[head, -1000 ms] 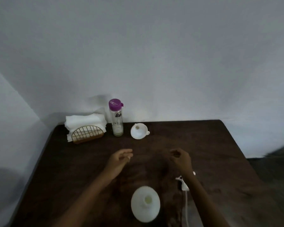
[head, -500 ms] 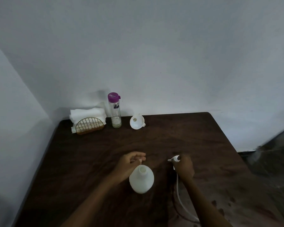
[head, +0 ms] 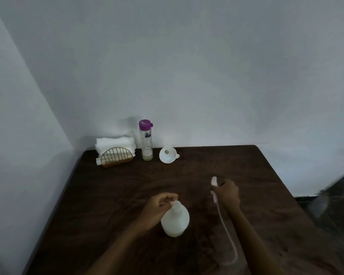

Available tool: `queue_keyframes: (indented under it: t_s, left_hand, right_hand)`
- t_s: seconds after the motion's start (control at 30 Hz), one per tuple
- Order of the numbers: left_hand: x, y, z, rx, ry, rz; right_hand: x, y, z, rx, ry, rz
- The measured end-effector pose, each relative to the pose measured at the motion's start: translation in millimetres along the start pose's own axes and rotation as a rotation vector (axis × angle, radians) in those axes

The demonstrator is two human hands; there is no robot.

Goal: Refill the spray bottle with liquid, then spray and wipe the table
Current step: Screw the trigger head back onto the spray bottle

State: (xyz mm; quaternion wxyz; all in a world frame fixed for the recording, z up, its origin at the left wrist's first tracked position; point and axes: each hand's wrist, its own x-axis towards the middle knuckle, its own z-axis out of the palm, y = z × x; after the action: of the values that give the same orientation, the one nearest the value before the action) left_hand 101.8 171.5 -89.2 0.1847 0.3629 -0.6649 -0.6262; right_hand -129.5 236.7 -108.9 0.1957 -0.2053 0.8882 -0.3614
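Head view: the spray head (head: 214, 182) with its dip tube (head: 227, 233) is held clamped in the fingers of the right hand (head: 229, 193). The fingers of the left hand (head: 160, 204) are curled together, just touching the open neck of the white spray bottle (head: 175, 219), which stands upright on the table (head: 187, 175). Beyond both hands, a funnel (head: 168, 155) and a purple-capped bottle (head: 146, 140) are seen.
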Motion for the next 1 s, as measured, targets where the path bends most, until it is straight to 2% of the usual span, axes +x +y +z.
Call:
queue_keyframes:
  t_s: [0.1,0.27,0.5,0.63,0.73,0.9,1.0]
  left_hand:
    - [-1.7,6.3,1.3,-0.001,0.009,0.003]
    - [-8.9,22.3,5.5,0.028,-0.004,0.033]
    - [-23.9,55.5,7.4,0.026,-0.044,0.224]
    - [-32.8,65.3,7.0,0.057,-0.110,0.283]
    - [-33.6,64.3,4.6,0.168,-0.097,0.313]
    - [-26.4,48.1,4.8,0.615,0.064,0.582]
    - [-24.1,41.4,5.3,0.697,0.213,0.631]
  right_hand:
    - [-2.4,-33.6,-22.3,0.214,-0.041,-0.095]
    - [-25.9,-83.0,-64.1,0.732,-0.163,-0.066]
    - [-39.1,-107.0,-80.9,1.124,-0.232,0.015]
    - [-40.2,-109.0,-82.8,1.216,-0.121,0.073]
    - [-38.3,-109.5,-83.3,1.243,-0.027,0.082]
    - [-31.6,-109.8,-87.6,1.301,0.095,0.078]
    - [-30.7,-108.4,-87.8,1.308,0.117,0.070]
